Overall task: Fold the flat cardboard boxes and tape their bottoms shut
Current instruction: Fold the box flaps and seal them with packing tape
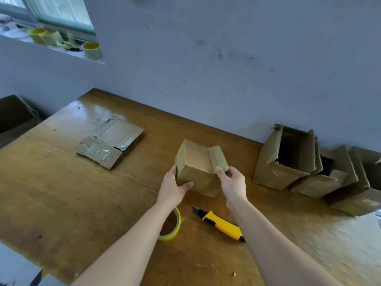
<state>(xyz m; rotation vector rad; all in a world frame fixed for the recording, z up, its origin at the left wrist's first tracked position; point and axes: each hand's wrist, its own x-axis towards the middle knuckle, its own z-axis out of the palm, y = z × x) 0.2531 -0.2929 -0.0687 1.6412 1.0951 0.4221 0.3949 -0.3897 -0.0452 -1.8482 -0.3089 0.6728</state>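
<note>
Box: small brown cardboard box (194,162), just right of the frame's centre, opened out into shape and tipped so one closed face looks up at the camera. A loose flap hangs from its lower edge; I cannot tell whether it rests on the table or sits just above it.
Left hand: the left hand (172,187) grips the box's near left corner, thumb laid across the front face, fingers wrapped round the left side.
Right hand: the right hand (234,183) is on the box's right edge, thumb pressed on an end flap (218,158) that stands up beside the top panel, fingers curled behind it. That is a pinch on the flap.
Tape: a yellow tape roll (175,232) lies flat on the table at lower centre, half hidden under the left forearm.
Knife: a yellow and black utility knife (221,225) lies just right of the roll, between the two forearms, blade end pointing up-left towards the box.
Flat stock: a stack of flattened boxes (109,141) lies left of centre, well apart from the hands, with old clear tape shining on the top one.
Done pile: three folded boxes (274,176) stand in a row at the right edge against the wall, their openings towards the camera.
Table: worn wooden table (61,193), glossy at its far left corner.
Background: a grey wall, and in the upper left a windowsill with more tape rolls (91,51).
Left edge: a dark carton (14,118) beyond the table.
</note>
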